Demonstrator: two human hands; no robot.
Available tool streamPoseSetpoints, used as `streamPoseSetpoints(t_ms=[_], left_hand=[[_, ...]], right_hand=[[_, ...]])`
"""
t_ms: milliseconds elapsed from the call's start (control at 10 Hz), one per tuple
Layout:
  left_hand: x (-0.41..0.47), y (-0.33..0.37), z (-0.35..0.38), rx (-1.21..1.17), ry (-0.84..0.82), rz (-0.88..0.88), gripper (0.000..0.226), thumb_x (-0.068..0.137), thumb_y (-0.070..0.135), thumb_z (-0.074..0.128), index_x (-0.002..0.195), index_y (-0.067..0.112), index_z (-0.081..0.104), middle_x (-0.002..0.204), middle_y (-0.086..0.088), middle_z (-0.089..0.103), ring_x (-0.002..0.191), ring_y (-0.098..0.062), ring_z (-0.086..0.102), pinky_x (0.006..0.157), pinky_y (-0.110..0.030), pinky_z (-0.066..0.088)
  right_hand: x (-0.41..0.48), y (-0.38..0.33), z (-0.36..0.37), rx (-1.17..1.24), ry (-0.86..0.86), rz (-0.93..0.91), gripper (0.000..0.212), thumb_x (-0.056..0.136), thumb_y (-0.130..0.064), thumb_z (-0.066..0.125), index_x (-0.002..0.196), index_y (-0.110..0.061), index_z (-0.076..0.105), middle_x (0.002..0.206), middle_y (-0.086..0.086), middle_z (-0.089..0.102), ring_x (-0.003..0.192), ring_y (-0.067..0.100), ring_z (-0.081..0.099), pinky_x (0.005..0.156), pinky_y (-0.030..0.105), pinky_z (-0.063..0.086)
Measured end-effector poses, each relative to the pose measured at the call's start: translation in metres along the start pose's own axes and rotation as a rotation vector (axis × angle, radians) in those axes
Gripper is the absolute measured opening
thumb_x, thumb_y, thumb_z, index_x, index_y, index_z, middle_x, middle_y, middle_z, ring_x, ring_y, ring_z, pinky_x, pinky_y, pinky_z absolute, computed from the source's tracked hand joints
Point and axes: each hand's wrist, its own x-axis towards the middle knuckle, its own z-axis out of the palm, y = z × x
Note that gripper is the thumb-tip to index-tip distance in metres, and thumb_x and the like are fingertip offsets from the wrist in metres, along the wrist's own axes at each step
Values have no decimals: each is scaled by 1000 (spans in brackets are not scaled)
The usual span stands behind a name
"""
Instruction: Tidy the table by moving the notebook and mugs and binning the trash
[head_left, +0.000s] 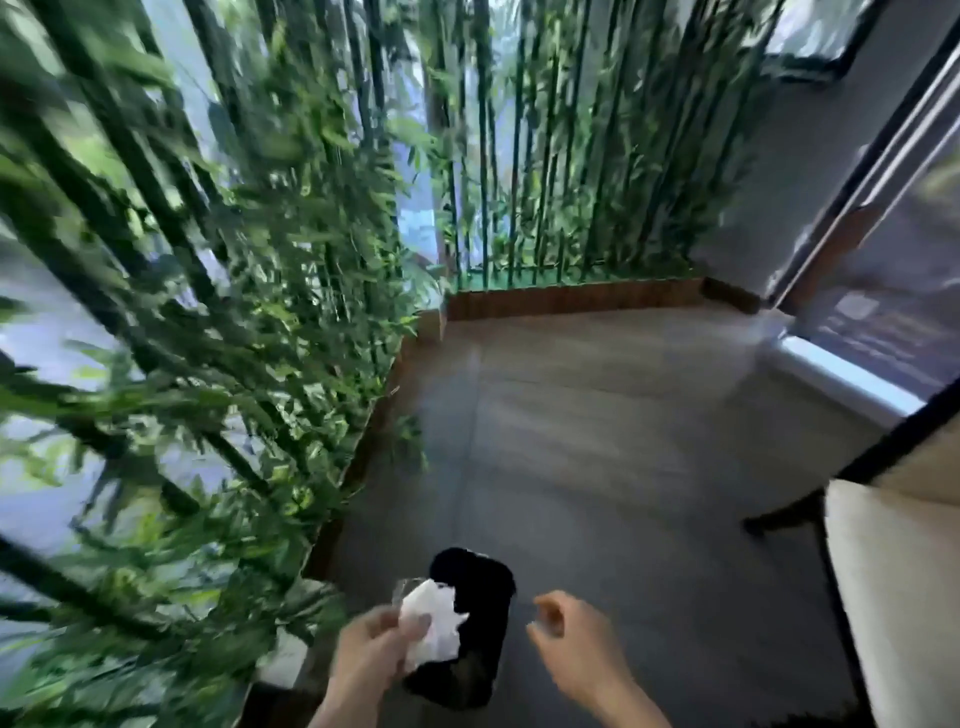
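A black bin (480, 587) stands on the grey floor at the bottom centre, seen from above. My left hand (371, 657) grips a crumpled white tissue (434, 621) with a bit of clear wrapper, held over the bin's left rim. My right hand (574, 642) hovers just right of the bin, fingers loosely curled with nothing visible in them. The picture is blurred by motion. No notebook, mugs or table top show in this view.
A bamboo planter with a brown wooden edge (363, 457) runs along the left and back. A cream chair (898, 587) with dark legs stands at the right. A glass door frame (852, 218) is at the far right. Grey floor tiles (597, 415) fill the middle.
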Motion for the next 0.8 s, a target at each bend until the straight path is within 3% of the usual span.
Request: streamPoseSetpoints(t_ms=[100, 200, 300, 400, 500, 600, 700, 800], left_hand=[[74, -46, 34, 7, 57, -71, 33, 76, 8, 91, 52, 6, 67, 33, 6, 52, 33, -4, 49, 37, -12, 36], [160, -128, 67, 102, 43, -109, 46, 48, 54, 83, 45, 13, 62, 40, 7, 52, 49, -17, 52, 55, -28, 40], [215, -175, 98, 158, 67, -132, 44, 51, 58, 76, 42, 21, 53, 42, 6, 46, 52, -20, 50, 58, -32, 38], [261, -200, 121, 212, 85, -137, 41, 52, 60, 72, 48, 22, 60, 48, 4, 56, 60, -25, 60, 64, -37, 48], [286, -208, 136, 264, 59, -147, 39, 62, 54, 80, 82, 21, 79, 77, -3, 74, 93, -35, 75, 86, -45, 61], [285, -209, 140, 394, 1, -195, 60, 85, 42, 78, 135, 9, 67, 123, -8, 74, 119, -29, 67, 102, -35, 53], [264, -193, 130, 527, -27, -100, 53, 92, 40, 71, 137, 12, 66, 132, -4, 73, 127, -21, 64, 103, -27, 46], [235, -149, 107, 644, 36, 13, 45, 94, 45, 65, 128, 16, 71, 125, -1, 76, 120, -20, 67, 98, -29, 51]], right_hand=[[75, 40, 40, -15, -70, 27, 30, 90, -29, 66, 120, -24, 70, 112, -4, 73, 106, 12, 67, 89, 17, 45], [135, 83, 88, -20, -142, 65, 30, 92, -26, 66, 120, -16, 70, 101, -2, 69, 105, 17, 68, 91, 23, 47], [175, 124, 128, 0, -172, 88, 30, 93, -23, 64, 122, -16, 69, 105, -1, 72, 104, 18, 68, 91, 26, 50], [202, 161, 160, 5, -188, 118, 29, 94, -27, 64, 122, -21, 69, 109, -4, 74, 101, 14, 67, 91, 25, 50], [214, 183, 176, 19, -183, 144, 28, 94, -27, 65, 121, -22, 70, 101, -8, 69, 98, 12, 66, 91, 24, 51], [218, 194, 176, 10, -185, 169, 28, 94, -29, 64, 121, -25, 69, 103, -9, 68, 98, 12, 67, 90, 27, 53], [212, 181, 152, -17, -146, 157, 29, 95, -29, 62, 124, -23, 67, 107, -7, 67, 102, 14, 65, 89, 28, 53], [202, 149, 119, -93, -63, 118, 38, 96, -30, 61, 132, -19, 62, 123, 1, 67, 115, 19, 63, 97, 32, 51]])
